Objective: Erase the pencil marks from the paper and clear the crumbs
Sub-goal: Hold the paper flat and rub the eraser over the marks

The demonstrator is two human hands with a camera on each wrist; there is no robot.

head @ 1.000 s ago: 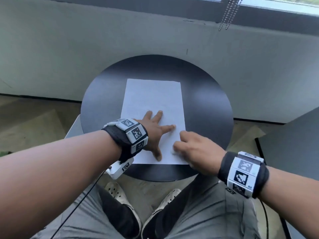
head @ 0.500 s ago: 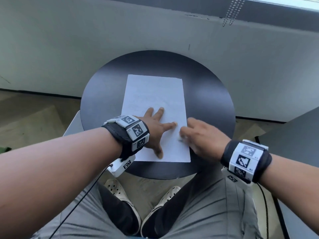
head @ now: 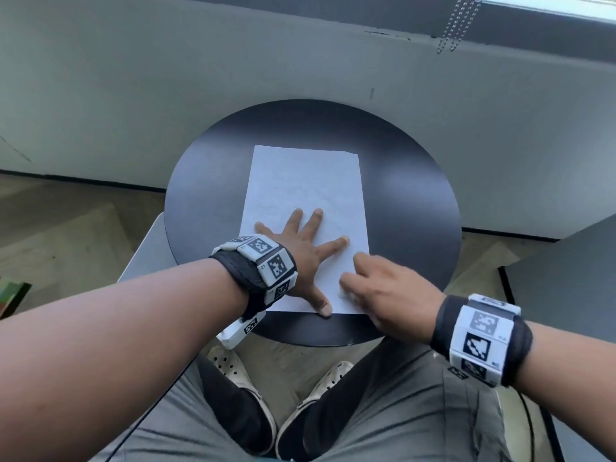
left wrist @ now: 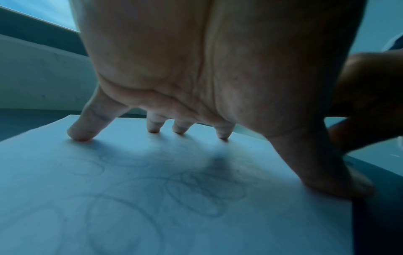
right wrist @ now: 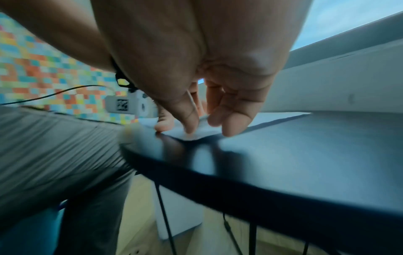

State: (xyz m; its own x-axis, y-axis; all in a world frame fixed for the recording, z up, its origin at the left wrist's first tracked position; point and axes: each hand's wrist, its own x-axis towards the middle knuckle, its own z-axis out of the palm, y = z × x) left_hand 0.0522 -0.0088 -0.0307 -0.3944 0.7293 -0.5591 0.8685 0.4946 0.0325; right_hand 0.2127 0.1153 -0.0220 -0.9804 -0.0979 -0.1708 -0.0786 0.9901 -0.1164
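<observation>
Spread fingers point(left wrist: 80, 132) of the left hand point(head: 300, 258) are pinning the white paper sheet point(head: 306, 188) on the round black table point(head: 410, 201), while the right hand point(head: 383, 291), fingers loosely together, has been sweeping up the near right edge, likely brushing crumbs; faint pencil loops point(left wrist: 205, 189) remain.

No legible text anywhere; the wrist bands point(head: 266, 261) bear only square codes.

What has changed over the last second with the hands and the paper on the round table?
The right hand slid a little further along the paper's near right edge, fingers loosely bent and brushing it, holding nothing visible. The left hand stayed spread flat, pressing the sheet down. The paper kept its place on the round table, and faint pencil loops remain on it.
</observation>
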